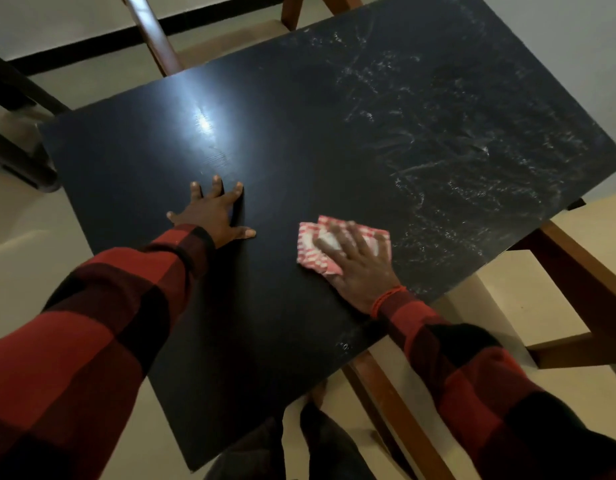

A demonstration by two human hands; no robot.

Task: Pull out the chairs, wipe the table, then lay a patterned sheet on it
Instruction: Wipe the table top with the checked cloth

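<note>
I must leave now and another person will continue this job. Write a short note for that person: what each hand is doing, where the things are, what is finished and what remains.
Left hand: flat on the black table, fingers spread, holding nothing.
Right hand: presses the red-and-white checked cloth flat on the table near the front edge; fingers straight, no grip.
Done: the left and near part of the table looks clean and shiny. Wooden chairs stand away from the table on the right and at the far side.
Left: white smears cover the right and far part; wipe there. Then lay the patterned sheet, which is not in view.
</note>
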